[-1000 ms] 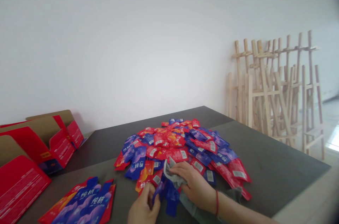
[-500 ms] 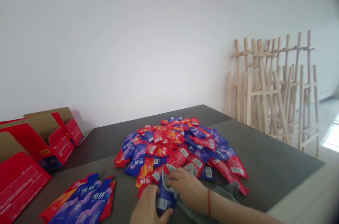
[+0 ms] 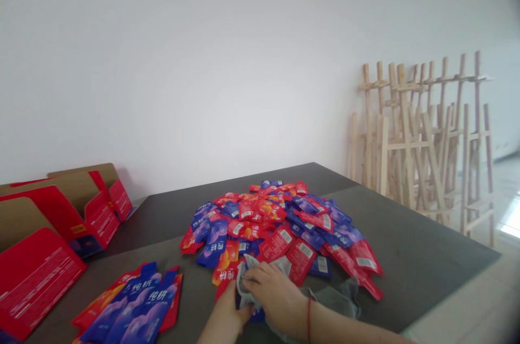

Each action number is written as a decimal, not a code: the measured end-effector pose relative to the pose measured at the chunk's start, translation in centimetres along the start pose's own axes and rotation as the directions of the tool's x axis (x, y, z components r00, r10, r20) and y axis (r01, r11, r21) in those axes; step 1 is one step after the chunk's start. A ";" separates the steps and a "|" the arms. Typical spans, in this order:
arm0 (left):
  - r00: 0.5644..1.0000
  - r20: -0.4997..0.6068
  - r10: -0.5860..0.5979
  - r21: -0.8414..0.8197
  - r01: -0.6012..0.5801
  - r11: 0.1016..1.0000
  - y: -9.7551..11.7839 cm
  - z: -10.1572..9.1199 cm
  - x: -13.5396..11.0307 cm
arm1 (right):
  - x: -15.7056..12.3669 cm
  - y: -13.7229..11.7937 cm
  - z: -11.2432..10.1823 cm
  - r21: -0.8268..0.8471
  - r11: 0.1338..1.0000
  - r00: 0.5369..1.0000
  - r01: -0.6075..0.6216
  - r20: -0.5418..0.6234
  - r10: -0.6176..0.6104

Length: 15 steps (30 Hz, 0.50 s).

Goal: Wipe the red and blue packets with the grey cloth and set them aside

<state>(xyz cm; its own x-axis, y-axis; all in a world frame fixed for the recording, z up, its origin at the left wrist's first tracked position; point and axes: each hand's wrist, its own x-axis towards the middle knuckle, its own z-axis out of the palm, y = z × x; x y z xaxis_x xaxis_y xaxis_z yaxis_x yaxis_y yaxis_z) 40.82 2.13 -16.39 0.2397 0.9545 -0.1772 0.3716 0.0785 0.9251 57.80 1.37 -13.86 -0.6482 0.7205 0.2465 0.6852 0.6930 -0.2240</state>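
My left hand (image 3: 227, 306) is closed around a blue pouch (image 3: 258, 316), mostly hidden under my fingers and the cloth. Over it, my right hand (image 3: 274, 290) grips a grey cloth (image 3: 282, 264) and presses it against the pouch. The cloth's loose end (image 3: 337, 300) trails on the table beneath my right wrist. Just beyond my hands lies a heap of red and blue pouches (image 3: 280, 244) with printed fronts and barcoded backs. Several more blue, red and orange pouches (image 3: 134, 306) overlap in a small stack to the left of my left hand.
Open red cardboard boxes (image 3: 87, 225) with brown insides stand along the left side of the dark table (image 3: 410, 257). A white wall (image 3: 227, 73) rises behind it. Several wooden easels (image 3: 406, 143) lean together beyond the table's right edge.
My right hand and the cloth have slid left and down over the blue pouch, covering most of it. My left hand has turned inward beneath the cloth. The view has shifted slightly.
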 end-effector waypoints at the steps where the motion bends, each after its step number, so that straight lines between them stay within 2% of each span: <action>1: 0.999 0.012 -0.044 -0.122 0.045 0.991 -0.3 -0.1 0.2 | 0.4 -0.1 0.0 0.005 1.000 1.000 -0.025 -0.004 0.025; 3: 0.995 0.018 -0.095 -0.258 0.096 0.961 -0.8 -0.3 0.2 | 1.1 -0.6 0.0 0.010 1.000 1.000 -0.007 -0.012 0.008; 7: 0.997 -0.016 -0.076 -0.341 0.066 0.938 -0.8 -1.0 -0.3 | 2.5 -2.2 -0.5 -0.009 0.997 0.995 0.079 -0.058 -0.079; 12: 0.988 -0.130 -0.090 -0.410 0.029 0.911 -1.2 -2.0 -0.3 | 4.6 -4.3 0.1 -0.092 0.990 0.992 -0.108 -0.072 0.101; 15: 0.976 -0.173 -0.135 -0.391 0.058 0.919 -1.8 -4.3 -1.0 | 5.1 -4.6 1.1 -0.160 0.969 0.981 -0.190 -0.065 0.182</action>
<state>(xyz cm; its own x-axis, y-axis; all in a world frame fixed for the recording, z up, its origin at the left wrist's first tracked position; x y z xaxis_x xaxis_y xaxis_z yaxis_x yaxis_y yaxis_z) 36.00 2.27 -16.44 0.0289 0.9704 -0.2398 0.0049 0.2397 0.9708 50.99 1.93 -12.63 -0.4894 0.8316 0.2626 0.8403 0.5302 -0.1130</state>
